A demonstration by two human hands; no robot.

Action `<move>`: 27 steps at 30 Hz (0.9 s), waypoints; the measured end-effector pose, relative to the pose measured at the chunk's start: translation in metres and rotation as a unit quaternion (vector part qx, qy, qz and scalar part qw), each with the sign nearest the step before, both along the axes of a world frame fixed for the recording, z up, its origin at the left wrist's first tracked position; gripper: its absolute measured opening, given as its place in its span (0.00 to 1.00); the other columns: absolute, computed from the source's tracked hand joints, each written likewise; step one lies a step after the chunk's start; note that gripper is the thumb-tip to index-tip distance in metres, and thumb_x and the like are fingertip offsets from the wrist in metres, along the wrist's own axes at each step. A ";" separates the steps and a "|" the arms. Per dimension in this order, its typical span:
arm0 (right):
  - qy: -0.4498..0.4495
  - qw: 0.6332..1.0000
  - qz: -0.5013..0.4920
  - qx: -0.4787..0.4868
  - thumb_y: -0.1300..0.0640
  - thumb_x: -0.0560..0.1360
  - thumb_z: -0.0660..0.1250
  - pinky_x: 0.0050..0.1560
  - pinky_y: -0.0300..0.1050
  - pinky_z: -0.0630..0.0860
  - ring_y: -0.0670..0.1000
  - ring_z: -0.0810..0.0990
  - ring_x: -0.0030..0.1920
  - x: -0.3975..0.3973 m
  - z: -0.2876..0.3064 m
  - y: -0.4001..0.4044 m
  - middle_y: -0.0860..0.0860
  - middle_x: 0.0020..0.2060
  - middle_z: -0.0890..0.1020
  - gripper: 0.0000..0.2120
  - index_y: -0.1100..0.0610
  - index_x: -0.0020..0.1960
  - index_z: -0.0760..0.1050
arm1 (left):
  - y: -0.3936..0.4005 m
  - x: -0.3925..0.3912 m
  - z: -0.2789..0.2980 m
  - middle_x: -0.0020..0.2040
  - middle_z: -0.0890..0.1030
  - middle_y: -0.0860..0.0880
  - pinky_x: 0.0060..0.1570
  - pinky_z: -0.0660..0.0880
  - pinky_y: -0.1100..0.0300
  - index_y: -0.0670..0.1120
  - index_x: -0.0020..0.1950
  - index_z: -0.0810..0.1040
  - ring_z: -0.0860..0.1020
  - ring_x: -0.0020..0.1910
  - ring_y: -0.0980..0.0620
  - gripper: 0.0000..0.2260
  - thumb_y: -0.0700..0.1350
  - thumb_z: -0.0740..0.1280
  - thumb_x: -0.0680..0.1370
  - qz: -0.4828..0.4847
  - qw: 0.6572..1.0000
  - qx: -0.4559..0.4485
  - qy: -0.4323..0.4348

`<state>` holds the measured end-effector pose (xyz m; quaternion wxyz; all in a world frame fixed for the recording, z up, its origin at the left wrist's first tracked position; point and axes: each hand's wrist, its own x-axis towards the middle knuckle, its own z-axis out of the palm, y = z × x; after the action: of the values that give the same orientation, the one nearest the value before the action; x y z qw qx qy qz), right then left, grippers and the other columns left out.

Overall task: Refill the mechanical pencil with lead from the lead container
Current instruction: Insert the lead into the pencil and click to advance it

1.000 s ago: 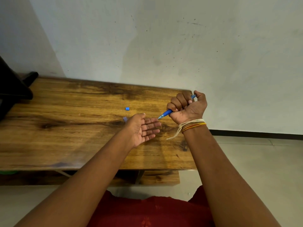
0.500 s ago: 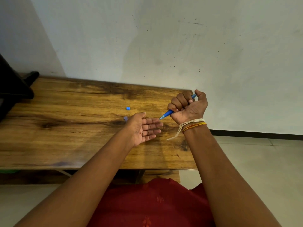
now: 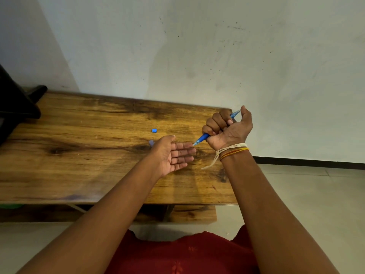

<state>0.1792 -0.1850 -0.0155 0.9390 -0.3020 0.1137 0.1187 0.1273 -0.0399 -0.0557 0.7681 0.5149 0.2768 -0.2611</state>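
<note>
The blue mechanical pencil (image 3: pixel 205 137) sits in the right hand (image 3: pixel 229 128), fingers curled round its barrel in a fist, its tip pointing down at the fingertips of the left hand (image 3: pixel 173 154), which lies palm up with fingers straight. Both hover over a wooden table (image 3: pixel 88 151) with dark grain knots. A small blue cap (image 3: pixel 154 130) lies on the wood, well apart. Behind rises a scuffed pale wall (image 3: pixel 197 46); pale floor tiles (image 3: pixel 316 194) lie to the right.
</note>
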 end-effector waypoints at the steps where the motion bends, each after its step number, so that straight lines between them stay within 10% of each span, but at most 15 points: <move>1: 0.002 1.000 -0.002 -0.001 0.41 0.74 0.50 0.28 0.37 0.50 0.48 0.50 0.23 0.000 0.000 0.000 0.47 0.17 0.56 0.27 0.54 0.21 0.58 | 0.000 0.000 0.000 0.41 0.86 0.45 0.44 0.75 0.56 0.42 0.46 0.82 0.83 0.44 0.47 0.25 0.54 0.50 0.82 0.000 1.000 0.000 0.000; 27: 0.007 1.000 -0.028 -0.011 0.44 0.73 0.50 0.29 0.37 0.50 0.47 0.53 0.20 0.000 0.003 0.000 0.47 0.17 0.56 0.24 0.54 0.21 0.58 | 0.000 -0.002 0.002 0.43 0.86 0.45 0.44 0.74 0.56 0.42 0.47 0.83 0.82 0.46 0.47 0.25 0.53 0.49 0.82 -0.006 1.000 0.005 0.002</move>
<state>0.1796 -0.1845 -0.0130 0.9377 -0.3086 0.1299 0.0930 0.1256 -0.0399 -0.0535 0.7636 0.5199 0.2760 -0.2654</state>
